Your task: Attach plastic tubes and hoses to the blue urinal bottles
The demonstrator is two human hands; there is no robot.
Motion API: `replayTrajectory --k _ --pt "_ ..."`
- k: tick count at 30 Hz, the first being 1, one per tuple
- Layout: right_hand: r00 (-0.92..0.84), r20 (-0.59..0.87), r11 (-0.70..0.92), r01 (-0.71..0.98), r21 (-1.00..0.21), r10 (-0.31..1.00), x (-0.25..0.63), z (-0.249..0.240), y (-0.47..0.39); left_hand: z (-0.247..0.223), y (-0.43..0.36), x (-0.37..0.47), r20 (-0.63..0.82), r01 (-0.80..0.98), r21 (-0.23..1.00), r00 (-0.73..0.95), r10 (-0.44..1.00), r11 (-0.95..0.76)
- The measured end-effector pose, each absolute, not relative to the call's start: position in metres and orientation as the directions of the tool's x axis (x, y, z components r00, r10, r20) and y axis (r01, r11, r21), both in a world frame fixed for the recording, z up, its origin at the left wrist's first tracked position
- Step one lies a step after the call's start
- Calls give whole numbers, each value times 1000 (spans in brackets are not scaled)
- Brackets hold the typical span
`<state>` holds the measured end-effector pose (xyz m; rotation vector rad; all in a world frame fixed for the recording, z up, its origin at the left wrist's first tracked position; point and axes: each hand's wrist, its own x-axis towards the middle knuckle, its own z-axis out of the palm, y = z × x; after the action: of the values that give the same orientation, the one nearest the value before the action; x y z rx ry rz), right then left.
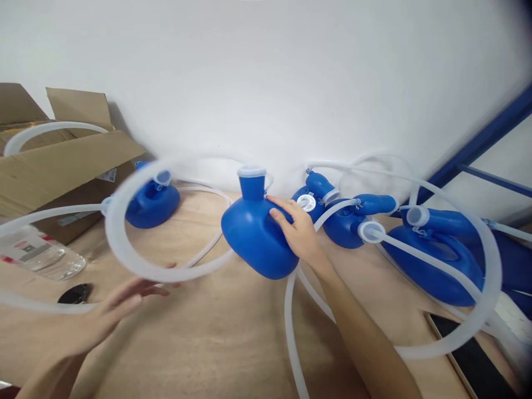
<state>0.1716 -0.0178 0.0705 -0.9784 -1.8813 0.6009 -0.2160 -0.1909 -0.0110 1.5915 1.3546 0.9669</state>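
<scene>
Far L: open box point(70, 160), flaps up, near edge angled in twd table. Clear bottle point(47, 259) lies just beside it; black item point(75, 293) nearer, btwn bottle & L hand point(120, 307). L fingers extended, loosely apart, blurred, at lower edge of tube loop point(114, 221); contact w/ tube: can't tell. Rear jug point(153, 205) on table by box. Gap btwn L hand & held jug point(260, 230), wood table point(195, 338) showing below. Held jug ctr, neck up, tilted; R hand point(301, 227) on its R side, fingers & thumb gripping. R side tight: more jugs point(436, 266) near wall point(266, 83), tubes arcing over, phone point(474, 354) nearer, blue rail point(490, 133) slanting at far R.
</scene>
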Motion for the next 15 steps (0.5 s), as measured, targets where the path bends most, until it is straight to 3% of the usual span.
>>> replayTrajectory --k 3,5,7,11,15 --pt "-235 461 514 290 -807 856 178 75 -15 -17 -189 -189 9 476 868 268 963 -141" --pt "-320 421 504 247 -827 848 181 77 -13 -17 -172 -171 -8 516 846 264 964 -135" --pt "-478 384 540 246 -805 790 182 76 -13 -14 -145 -159 -16 498 863 196 980 -86" --pt "-732 305 659 254 -708 609 173 73 -24 -6 -79 -154 -85 410 904 -94 992 117" --pt "-852 258 756 217 -618 456 153 68 -45 -2 -23 -148 -57 513 847 -169 984 137"
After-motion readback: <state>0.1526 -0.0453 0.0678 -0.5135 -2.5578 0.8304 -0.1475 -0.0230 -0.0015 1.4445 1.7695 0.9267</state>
